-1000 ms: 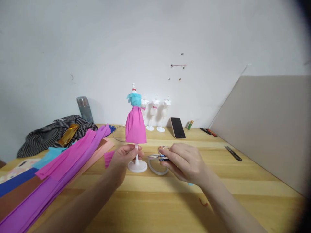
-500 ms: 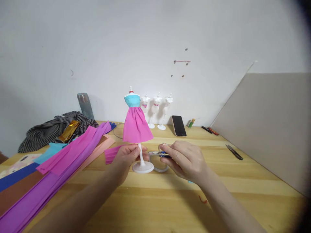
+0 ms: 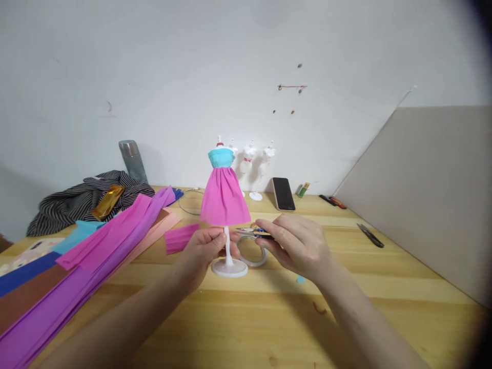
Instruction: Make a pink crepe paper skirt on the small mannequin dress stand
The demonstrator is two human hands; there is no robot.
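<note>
A small white mannequin [image 3: 229, 264] wears a blue paper bodice [image 3: 221, 158] and a gathered pink paper skirt [image 3: 225, 197]. My left hand [image 3: 203, 251] pinches its thin stem just under the skirt; the round base sits close to the table surface, and I cannot tell whether it touches. In my right hand [image 3: 295, 243] are small thread snips [image 3: 253, 232], their blades pointing left at the skirt's lower right hem. The fingers are closed round the handles. Behind the snips, a roll of white tape [image 3: 252, 264] lies flat on the table.
Crepe paper strips [image 3: 92, 266] spread along the left, beside a striped cloth [image 3: 77, 205] and a bottle [image 3: 132, 161]. Bare mannequins [image 3: 265, 163], a phone [image 3: 283, 193] and a small green bottle [image 3: 303, 189] stand near the wall. Another pair of snips [image 3: 370, 235] lies right.
The mannequin has turned more upright and shifted slightly right. The snips have come up nearer the skirt hem, showing more of the tape roll.
</note>
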